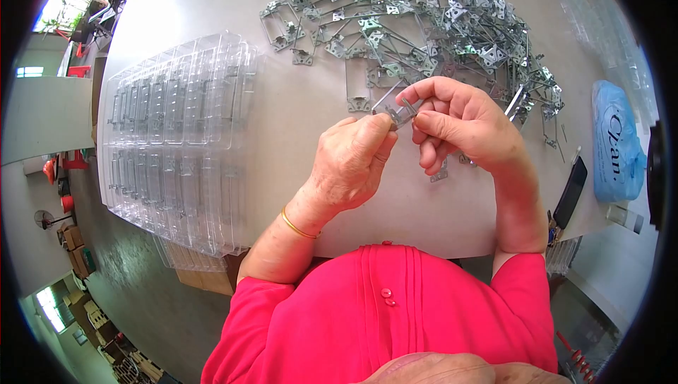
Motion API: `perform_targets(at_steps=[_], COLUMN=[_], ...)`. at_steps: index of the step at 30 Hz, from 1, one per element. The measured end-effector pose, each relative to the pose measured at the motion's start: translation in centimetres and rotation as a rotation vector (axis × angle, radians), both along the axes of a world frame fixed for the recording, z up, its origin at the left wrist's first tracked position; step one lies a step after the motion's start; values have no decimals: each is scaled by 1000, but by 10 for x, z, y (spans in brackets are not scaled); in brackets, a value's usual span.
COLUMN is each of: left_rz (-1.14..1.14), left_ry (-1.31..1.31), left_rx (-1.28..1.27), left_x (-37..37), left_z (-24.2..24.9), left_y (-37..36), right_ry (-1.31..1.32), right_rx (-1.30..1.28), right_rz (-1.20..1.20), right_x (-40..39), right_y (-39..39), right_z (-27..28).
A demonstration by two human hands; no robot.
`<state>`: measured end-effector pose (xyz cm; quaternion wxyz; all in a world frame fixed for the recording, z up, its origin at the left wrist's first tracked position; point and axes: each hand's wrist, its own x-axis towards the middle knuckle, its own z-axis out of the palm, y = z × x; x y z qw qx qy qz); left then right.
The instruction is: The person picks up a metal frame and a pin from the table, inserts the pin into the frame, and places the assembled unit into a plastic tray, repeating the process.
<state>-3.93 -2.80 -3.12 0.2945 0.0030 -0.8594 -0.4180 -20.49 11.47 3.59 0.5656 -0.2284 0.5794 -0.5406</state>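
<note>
Close together over the table, both hands work on a small metal bracket with a thin wire frame. My left hand is closed, thumb and forefinger pinching the bracket's lower left side. From the right, my right hand pinches the bracket's end between thumb and forefinger, its other fingers curled loosely. The exact shape of the held part is partly covered by the fingertips. Just beyond the hands spreads a large heap of similar metal wire brackets, tangled together.
Clear plastic blister trays with metal parts in their slots lie on the left of the table. At the right edge are a blue plastic bag and a dark phone-like object. Clear plastic packaging lies at the far right.
</note>
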Motion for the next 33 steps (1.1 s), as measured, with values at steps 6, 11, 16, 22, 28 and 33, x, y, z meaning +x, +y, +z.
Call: perform_targets(at_steps=[6,11,16,22,28,33], left_rz=[-18,-66,-105,-250,-145,-189], left_ry=[-2,-3,-33,67,-278,-259], left_rx=[-117,-206,-252,-3,1265,1392], left_x=[-1,0,2,3,5,4], left_z=[4,3,3,0,12,9], left_y=[-3,-1,1,11,-2,-3], right_ry=[-122,-70,120,514,316,330], right_rx=[27,139,88,-64,-40,-81], right_rz=[-7,144,86,-237,-248,-221], right_x=[-6,-10,-5,-6,-5,8], right_y=[-1,0,3,0,3,2], right_z=[-3,0,-11,-22,-3,-1])
